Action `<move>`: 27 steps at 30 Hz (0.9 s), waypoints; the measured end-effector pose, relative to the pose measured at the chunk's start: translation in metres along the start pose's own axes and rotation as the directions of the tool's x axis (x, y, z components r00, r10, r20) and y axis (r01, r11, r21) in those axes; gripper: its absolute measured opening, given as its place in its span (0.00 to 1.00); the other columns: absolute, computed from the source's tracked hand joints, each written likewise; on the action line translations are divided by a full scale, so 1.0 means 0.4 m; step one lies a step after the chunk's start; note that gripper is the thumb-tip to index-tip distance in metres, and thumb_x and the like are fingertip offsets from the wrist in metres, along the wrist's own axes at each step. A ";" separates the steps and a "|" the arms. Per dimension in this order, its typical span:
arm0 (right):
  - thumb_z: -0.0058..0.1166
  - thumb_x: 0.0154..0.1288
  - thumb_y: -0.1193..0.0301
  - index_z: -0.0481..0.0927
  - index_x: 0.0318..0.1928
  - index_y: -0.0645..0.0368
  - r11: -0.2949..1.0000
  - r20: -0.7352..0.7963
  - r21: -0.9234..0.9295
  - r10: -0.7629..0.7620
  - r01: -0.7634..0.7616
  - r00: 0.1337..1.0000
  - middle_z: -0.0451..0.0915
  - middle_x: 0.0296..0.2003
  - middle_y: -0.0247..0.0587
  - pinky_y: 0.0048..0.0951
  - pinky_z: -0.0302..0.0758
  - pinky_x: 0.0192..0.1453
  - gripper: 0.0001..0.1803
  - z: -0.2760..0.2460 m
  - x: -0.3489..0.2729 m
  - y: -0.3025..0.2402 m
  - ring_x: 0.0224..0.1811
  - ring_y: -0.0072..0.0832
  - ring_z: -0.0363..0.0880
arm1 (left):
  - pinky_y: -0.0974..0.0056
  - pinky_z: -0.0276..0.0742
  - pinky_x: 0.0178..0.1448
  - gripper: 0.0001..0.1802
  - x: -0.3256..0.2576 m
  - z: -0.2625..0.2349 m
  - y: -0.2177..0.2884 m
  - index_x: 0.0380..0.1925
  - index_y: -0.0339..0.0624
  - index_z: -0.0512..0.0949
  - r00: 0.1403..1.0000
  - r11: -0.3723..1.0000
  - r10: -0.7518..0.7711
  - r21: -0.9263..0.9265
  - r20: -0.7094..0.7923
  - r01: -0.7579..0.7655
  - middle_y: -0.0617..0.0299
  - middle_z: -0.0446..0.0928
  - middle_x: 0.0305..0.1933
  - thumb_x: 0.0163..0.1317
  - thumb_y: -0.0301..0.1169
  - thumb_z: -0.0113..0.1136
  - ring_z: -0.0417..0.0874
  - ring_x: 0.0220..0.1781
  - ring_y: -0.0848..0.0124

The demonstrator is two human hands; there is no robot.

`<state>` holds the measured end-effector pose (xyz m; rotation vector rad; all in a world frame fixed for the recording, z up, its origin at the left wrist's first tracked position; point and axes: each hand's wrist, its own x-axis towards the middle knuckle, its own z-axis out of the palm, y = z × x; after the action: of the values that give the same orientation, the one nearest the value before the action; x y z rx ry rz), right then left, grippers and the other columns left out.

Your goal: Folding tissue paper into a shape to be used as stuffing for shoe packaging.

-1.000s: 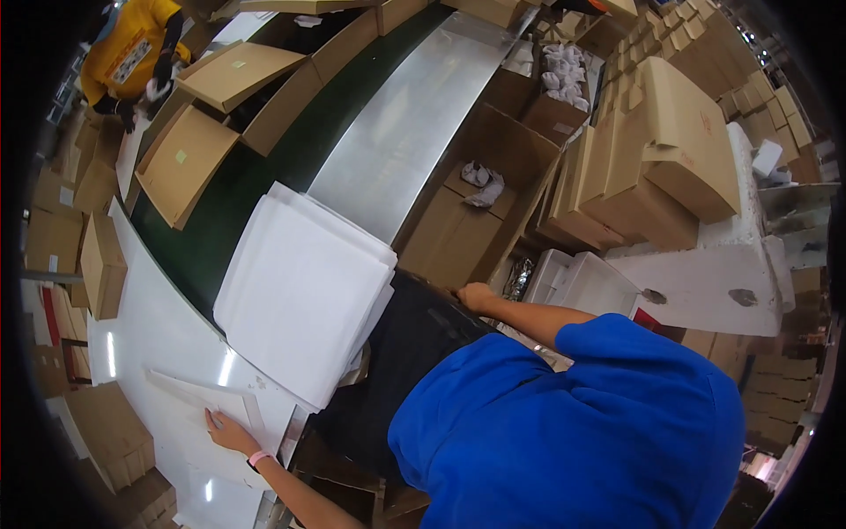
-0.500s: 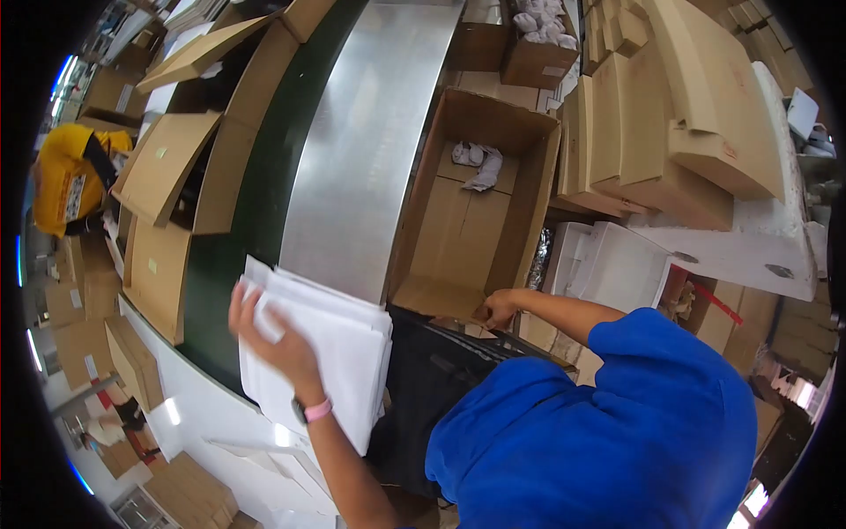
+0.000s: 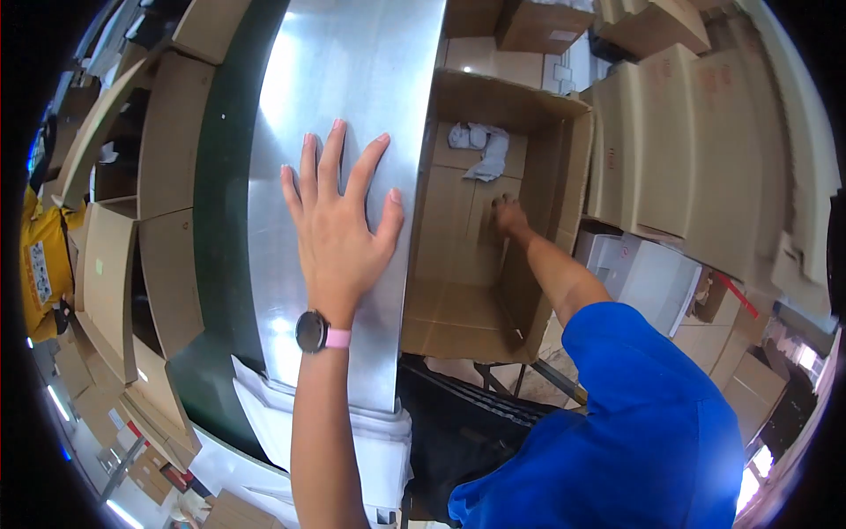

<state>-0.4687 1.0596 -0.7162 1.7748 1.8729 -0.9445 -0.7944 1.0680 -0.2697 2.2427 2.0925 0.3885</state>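
Left hand [image 3: 342, 238] spread over metal surface [image 3: 352, 70]; right hand [image 3: 508, 217] inside carton [image 3: 454, 256] (white bundle [image 3: 490, 157] nearby).

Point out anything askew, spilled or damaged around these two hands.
The stack of flat white sheets near the bare left forearm looks askew: its edges are fanned unevenly. No spill or damage stands out around the bare right hand in the open brown cardboard box.

Bright glare on metal sheet [image 3: 361, 79]; edges fisheye-bent, corners black.
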 end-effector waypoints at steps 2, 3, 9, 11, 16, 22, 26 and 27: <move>0.70 0.72 0.60 0.80 0.78 0.43 0.998 -0.002 0.034 0.062 -0.061 0.998 0.57 0.90 0.50 0.60 0.78 0.83 0.35 -0.041 0.067 0.042 0.86 0.60 0.67 | 0.27 0.44 0.95 0.34 0.012 -0.003 0.015 0.80 0.70 0.81 1.000 1.000 -0.002 -0.006 0.008 0.002 0.54 0.65 0.93 0.74 0.46 0.65 0.58 0.95 0.42; 0.68 0.74 0.59 0.79 0.80 0.39 0.997 0.046 0.054 0.060 -0.062 0.997 0.55 0.91 0.51 0.60 0.75 0.85 0.35 -0.023 0.085 -0.034 0.87 0.60 0.66 | 0.27 0.44 0.95 0.34 -0.007 -0.004 -0.007 0.79 0.70 0.82 0.999 0.999 -0.024 0.030 0.037 0.023 0.55 0.65 0.93 0.72 0.47 0.65 0.58 0.95 0.42; 0.57 0.83 0.52 0.72 0.88 0.31 0.968 -0.131 0.063 0.248 -0.242 0.960 0.42 0.96 0.39 0.66 0.62 0.91 0.36 -0.030 0.299 0.131 0.96 0.59 0.47 | 0.24 0.45 0.94 0.33 0.025 0.018 0.007 0.77 0.74 0.84 1.000 0.997 -0.004 -0.074 0.026 0.006 0.52 0.65 0.93 0.71 0.51 0.65 0.59 0.95 0.41; 0.55 0.85 0.52 0.71 0.89 0.31 0.952 -0.188 0.146 0.294 -0.269 0.937 0.39 0.97 0.32 0.68 0.58 0.93 0.36 0.008 0.323 0.103 0.98 0.57 0.41 | 0.25 0.43 0.95 0.32 0.016 0.019 -0.003 0.77 0.70 0.84 1.000 0.999 0.004 -0.036 0.025 -0.003 0.52 0.65 0.93 0.77 0.58 0.57 0.57 0.96 0.43; 0.52 0.86 0.59 0.76 0.86 0.41 0.903 0.036 -0.429 0.048 -0.028 0.998 0.48 0.96 0.27 0.71 0.48 0.95 0.32 0.061 0.357 0.001 0.98 0.53 0.43 | 0.24 0.45 0.94 0.33 0.009 0.024 -0.029 0.77 0.67 0.84 0.994 0.999 -0.016 0.043 0.108 0.011 0.47 0.65 0.93 0.79 0.61 0.53 0.58 0.96 0.41; 0.54 0.80 0.70 0.87 0.71 0.57 0.945 -0.011 -0.135 -0.304 0.300 0.953 0.77 0.79 0.55 0.56 0.61 0.94 0.24 0.007 0.412 0.025 0.86 0.57 0.71 | 0.22 0.49 0.92 0.36 0.007 0.023 -0.034 0.75 0.64 0.84 0.993 0.994 -0.019 0.105 0.115 0.007 0.45 0.68 0.91 0.80 0.67 0.50 0.61 0.94 0.37; 0.57 0.75 0.72 0.85 0.57 0.58 0.924 -0.247 0.297 -0.168 0.240 0.954 0.84 0.54 0.62 0.57 0.79 0.76 0.14 0.015 0.442 -0.010 0.63 0.65 0.82 | 0.21 0.52 0.92 0.36 0.018 0.020 -0.025 0.76 0.64 0.83 0.993 0.995 -0.010 0.097 0.116 -0.002 0.45 0.67 0.91 0.80 0.67 0.49 0.62 0.94 0.37; 0.60 0.72 0.72 0.84 0.59 0.56 0.914 -0.330 0.306 -0.160 0.266 0.930 0.83 0.56 0.63 0.58 0.81 0.71 0.17 -0.014 0.472 0.035 0.61 0.65 0.83 | 0.21 0.52 0.92 0.36 0.023 0.023 -0.020 0.76 0.64 0.83 0.995 0.998 0.000 0.069 0.103 -0.007 0.45 0.67 0.91 0.80 0.67 0.49 0.62 0.94 0.37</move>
<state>-0.4770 1.1980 -0.8453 2.0386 2.2416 -1.2068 -0.7997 1.0788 -0.2787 2.2519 2.0817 0.1986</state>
